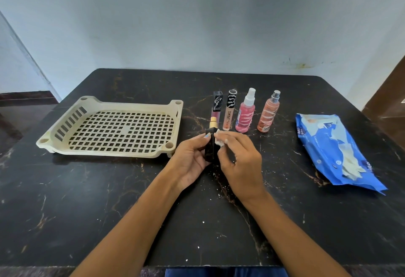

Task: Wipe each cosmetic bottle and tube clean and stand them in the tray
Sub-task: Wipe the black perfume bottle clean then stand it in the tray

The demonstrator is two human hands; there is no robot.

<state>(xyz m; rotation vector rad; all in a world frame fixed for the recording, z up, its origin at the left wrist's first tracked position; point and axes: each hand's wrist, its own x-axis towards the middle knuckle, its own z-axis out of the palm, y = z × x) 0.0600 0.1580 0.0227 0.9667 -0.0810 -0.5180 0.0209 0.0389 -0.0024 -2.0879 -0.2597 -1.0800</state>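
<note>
Holding: left hand [192, 158] curls its fingers round a black bottle [211, 146] with a gold neck, kept upright above the table, just in front of the row of cosmetics.
Wiping: right hand [238, 160] pinches a small white wipe [219, 140] between thumb and fingertips and presses it against the bottle's upper right side; remaining fingers loosely curled.
Forearms: both reach in from the near edge and converge at mid-table.
Tray: cream slotted tray [109, 103], left of the hands, holding nothing; its near right corner lies close to the left hand.
Row standing: dark-capped lip tube [217, 106], lip gloss tube [229, 112], pink spray bottle [245, 114], peach spray bottle [268, 113], side by side, just beyond the hands, smeared with white streaks.
Wipes pack: blue pack [335, 151], lying flat to the right, near the table's right edge, well apart from the hands.
Table: black marbled table [87, 211]; broad bare stretch along the near side and between bottles and pack; far edge meets the wall.
</note>
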